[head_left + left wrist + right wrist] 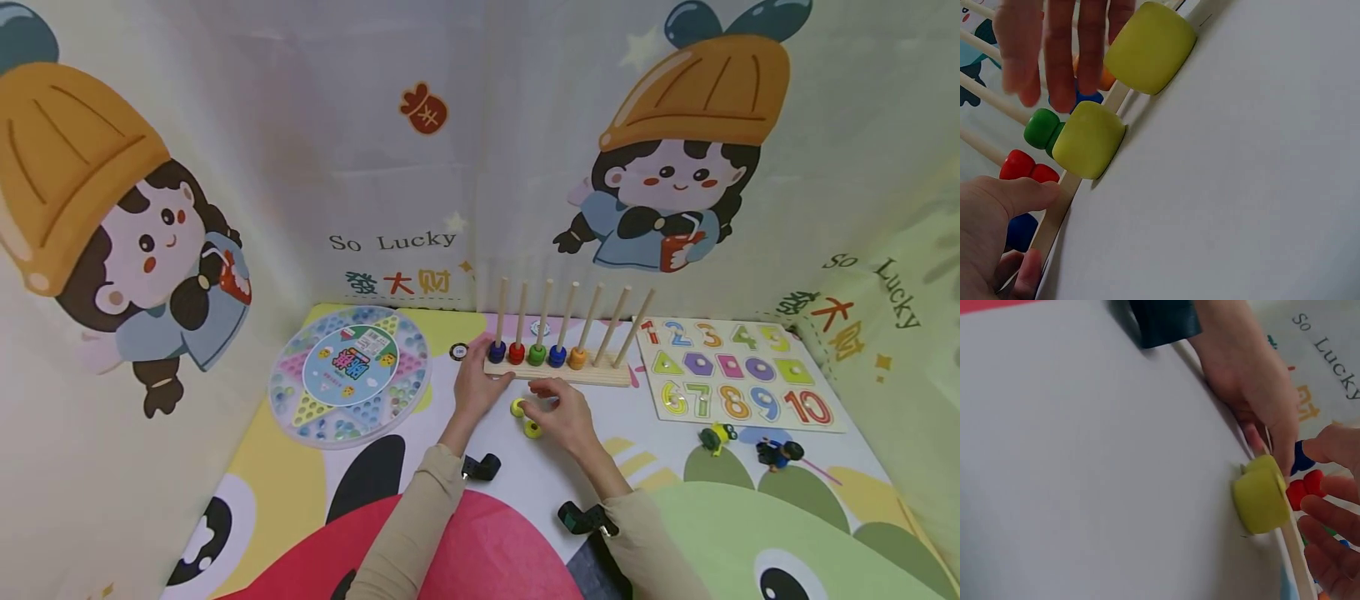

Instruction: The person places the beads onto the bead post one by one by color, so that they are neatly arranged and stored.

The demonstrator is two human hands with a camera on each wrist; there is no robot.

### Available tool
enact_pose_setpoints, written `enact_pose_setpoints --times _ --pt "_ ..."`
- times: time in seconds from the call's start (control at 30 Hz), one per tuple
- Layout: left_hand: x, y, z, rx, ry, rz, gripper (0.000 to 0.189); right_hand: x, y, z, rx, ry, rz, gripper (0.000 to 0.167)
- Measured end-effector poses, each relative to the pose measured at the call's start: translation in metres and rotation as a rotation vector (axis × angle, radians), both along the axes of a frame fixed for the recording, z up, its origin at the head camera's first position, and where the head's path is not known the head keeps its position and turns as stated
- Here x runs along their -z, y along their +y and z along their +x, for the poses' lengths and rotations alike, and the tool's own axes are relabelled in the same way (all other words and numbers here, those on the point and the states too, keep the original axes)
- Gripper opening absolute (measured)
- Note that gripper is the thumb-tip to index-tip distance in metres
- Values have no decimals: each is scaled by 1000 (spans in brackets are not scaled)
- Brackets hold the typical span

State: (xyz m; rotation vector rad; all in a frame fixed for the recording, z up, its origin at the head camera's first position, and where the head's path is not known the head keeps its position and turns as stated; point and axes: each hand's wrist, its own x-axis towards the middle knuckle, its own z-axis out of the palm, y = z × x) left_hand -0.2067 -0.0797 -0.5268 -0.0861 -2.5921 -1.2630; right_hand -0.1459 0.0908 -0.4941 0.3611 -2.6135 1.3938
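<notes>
A wooden peg rack (600,373) stands toward the back of the table, its upright pegs carrying dark blue, red, green, blue and orange beads, with two bare pegs at the right. My left hand (478,387) grips the left end of its base, thumb (1035,195) along the front beside the red bead (1019,165). Two yellow beads (532,429) lie on the table in front of the rack. Over them hovers my right hand (564,417), fingers apart and loosely bent, holding nothing. In the right wrist view its fingers (1329,515) spread beside the rack.
To the left lies a round Chinese checkers board (416,367). A number-and-shape puzzle board (708,375) lies to the right, with a small green-yellow figure (717,437) and a dark figure (780,452) before it. A printed curtain (525,192) hangs behind the table.
</notes>
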Motion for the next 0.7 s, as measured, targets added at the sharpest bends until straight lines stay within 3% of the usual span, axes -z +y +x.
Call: enact_pose_setpoints --times 0.3,0.7 --pt "2 0 -2 2 12 -7 68 12 -8 4 -23 -6 75 36" --pt "1 0 -1 8 9 -7 69 13 -11 2 -6 -41 88 32"
